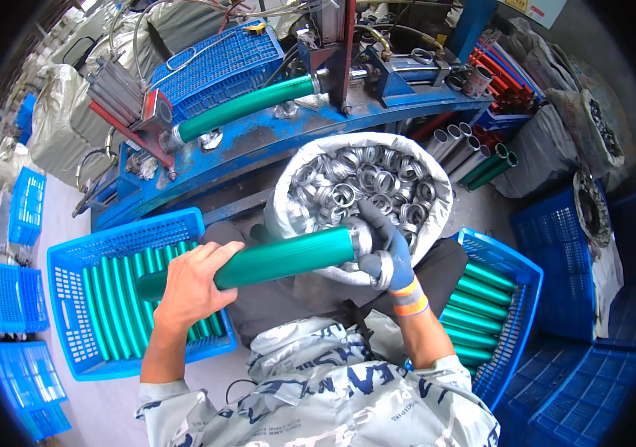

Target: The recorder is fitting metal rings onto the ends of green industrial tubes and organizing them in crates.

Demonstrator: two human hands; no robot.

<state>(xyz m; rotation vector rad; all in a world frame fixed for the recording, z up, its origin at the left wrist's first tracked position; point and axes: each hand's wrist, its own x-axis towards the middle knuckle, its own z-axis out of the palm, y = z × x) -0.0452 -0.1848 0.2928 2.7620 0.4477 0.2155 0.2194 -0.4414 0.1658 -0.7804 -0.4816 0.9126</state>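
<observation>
Bare left hand (193,287) wrapped around green tube (273,259) near its left end, gloved right hand (386,249) pinching metal ring (360,237) at tube's right end, white sack (288,195) of rings just beyond that pinch, blue crate (80,283) of green tubes beneath left grip.

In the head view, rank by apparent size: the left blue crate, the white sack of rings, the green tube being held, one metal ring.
1. left blue crate
2. white sack, close behind
3. green tube
4. metal ring
</observation>
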